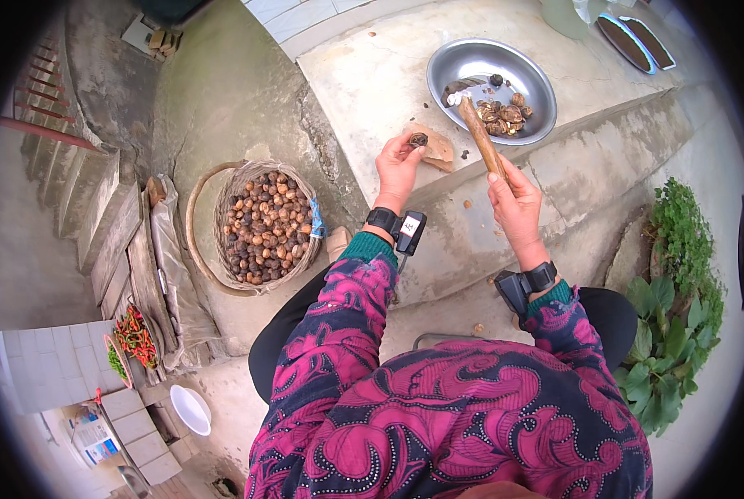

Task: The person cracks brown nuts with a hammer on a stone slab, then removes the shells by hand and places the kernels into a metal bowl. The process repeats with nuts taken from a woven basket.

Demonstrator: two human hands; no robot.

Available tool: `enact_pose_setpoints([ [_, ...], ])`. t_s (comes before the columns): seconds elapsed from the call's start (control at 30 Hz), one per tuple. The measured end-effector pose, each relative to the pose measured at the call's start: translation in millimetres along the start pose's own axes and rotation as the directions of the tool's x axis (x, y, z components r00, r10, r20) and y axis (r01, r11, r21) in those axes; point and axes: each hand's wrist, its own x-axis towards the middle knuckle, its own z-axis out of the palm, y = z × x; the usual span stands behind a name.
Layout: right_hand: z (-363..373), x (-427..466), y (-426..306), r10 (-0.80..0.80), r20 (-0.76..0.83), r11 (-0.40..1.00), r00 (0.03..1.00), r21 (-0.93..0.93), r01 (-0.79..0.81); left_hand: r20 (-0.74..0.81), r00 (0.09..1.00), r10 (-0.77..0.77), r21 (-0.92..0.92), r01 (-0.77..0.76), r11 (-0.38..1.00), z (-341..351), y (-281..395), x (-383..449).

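Note:
Between the thumb and fingers of my left hand (pixel 397 167) is a dark walnut (pixel 417 140), held over a piece of brick (pixel 438 150) on the concrete ledge. My right hand (pixel 514 198) grips the wooden handle of a hammer (pixel 481 134). White material is wrapped where the handle meets its dark head, which appears above the near left part of a metal basin (pixel 537 68). Cracked walnuts and shell pieces (pixel 503 117) lie in the basin, with one blackish walnut (pixel 495 80) apart from them.
A wicker basket (pixel 316 249) full of walnuts stands to the left, its curved handle leaning outward. Leafy plants (pixel 665 349) grow on the right. Two shoe insoles (pixel 634 42) lie on the ledge (pixel 359 68) at far right. Red peppers (pixel 136 337) and a white bowl (pixel 191 410) are lower left.

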Motion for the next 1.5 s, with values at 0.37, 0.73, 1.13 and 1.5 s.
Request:
enact_pose_setpoints([
  [0.37, 2, -6, -19, -0.029, -0.029, 1.0, 0.999, 0.001, 0.03, 0.275, 0.898, -0.343, 0.142, 0.315, 0.939, 20, 14, -92],
  [0.73, 11, -15, -13, 0.021, -0.024, 0.993, 0.999, -0.117, -0.024, -0.513, 0.822, 0.247, 0.275, -0.116, 0.955, -95, 36, 17],
  [1.13, 48, -2, 17, 0.066, 0.053, 0.986, 0.996, -0.156, -0.057, -0.687, 0.562, -0.461, 0.662, 0.746, -0.076, -303, -65, -76],
  [1.5, 54, -10, 13, 0.082, 0.115, 0.986, 0.99, -0.157, -0.063, -0.612, 0.683, -0.4, 0.739, 0.674, 0.019, -304, -73, -80],
])
